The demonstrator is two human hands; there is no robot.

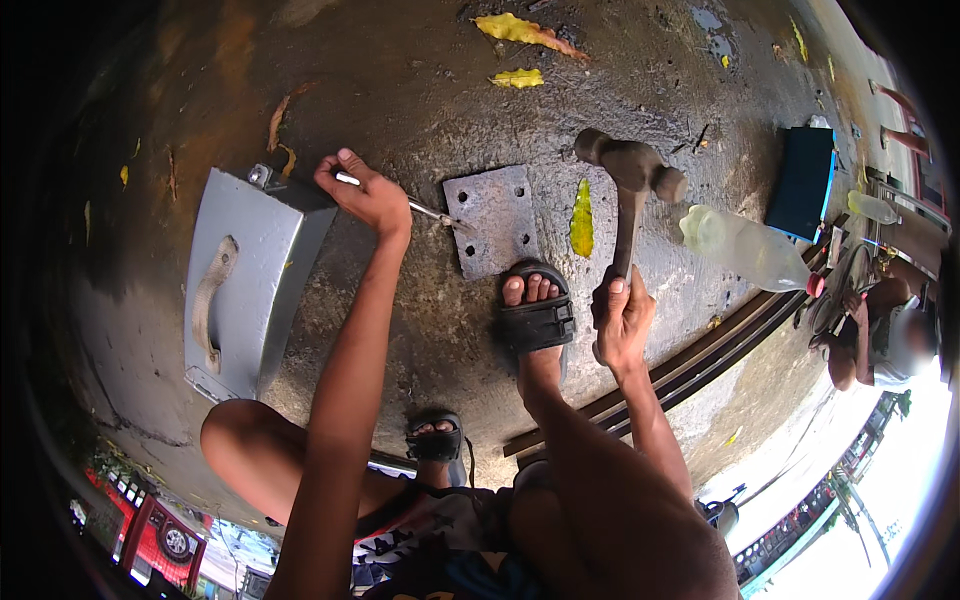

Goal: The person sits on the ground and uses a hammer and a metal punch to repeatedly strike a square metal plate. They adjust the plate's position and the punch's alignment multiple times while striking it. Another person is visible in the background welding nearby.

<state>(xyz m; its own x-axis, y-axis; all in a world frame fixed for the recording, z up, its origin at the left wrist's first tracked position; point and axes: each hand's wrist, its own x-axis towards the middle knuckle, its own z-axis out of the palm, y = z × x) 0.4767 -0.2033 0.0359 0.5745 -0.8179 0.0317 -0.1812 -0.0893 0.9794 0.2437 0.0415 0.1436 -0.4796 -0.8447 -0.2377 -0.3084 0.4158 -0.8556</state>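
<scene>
My right hand is closed around the handle of a hammer, its worn metal head raised to the right of the metal plate. A flat, square steel plate with a hole near each corner lies on the ground. My left hand grips a slim silvery metal tool, whose exact kind I cannot make out. The tool's far end reaches the plate's left part. My sandalled foot rests at the plate's lower right edge.
A grey metal toolbox with a handle stands at left. To the right are a clear plastic bottle, a blue box and long dark metal bars. Yellow leaves dot the wet concrete. Another person sits at far right.
</scene>
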